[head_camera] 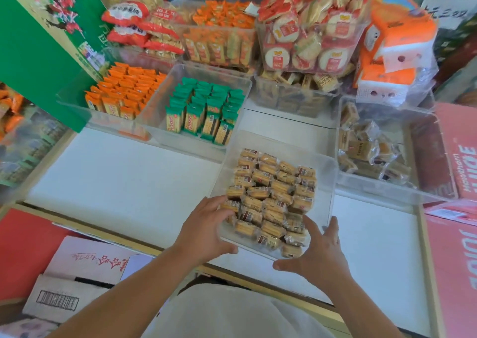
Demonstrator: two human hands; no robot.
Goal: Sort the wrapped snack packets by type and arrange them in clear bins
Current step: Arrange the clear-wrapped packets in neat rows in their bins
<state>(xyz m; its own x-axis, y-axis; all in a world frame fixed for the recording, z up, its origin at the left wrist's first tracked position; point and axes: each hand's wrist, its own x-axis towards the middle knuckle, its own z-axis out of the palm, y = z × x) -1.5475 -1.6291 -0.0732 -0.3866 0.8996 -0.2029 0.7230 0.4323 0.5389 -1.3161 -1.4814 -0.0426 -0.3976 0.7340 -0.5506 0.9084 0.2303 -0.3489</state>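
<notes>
A clear bin (324, 182) stands on the white shelf (116, 182) near its front edge, filled with several rows of biscuit packets (271, 198) in clear and brown wrappers. My left hand (206, 229) grips the bin's near left corner, fingers curled over the left wall and thumb under the near edge. My right hand (317, 252) rests against the near right corner with fingers straight along the right wall and the thumb spread along the near edge.
Behind it stand clear bins of green packets (204, 110) and orange packets (124, 89). A bin of loose brown cakes (366, 146) sits at the right. Stacked full bins and tissue packs (395, 43) line the back. Red cartons (459, 157) flank the right, a cardboard box (77, 281) lies lower left.
</notes>
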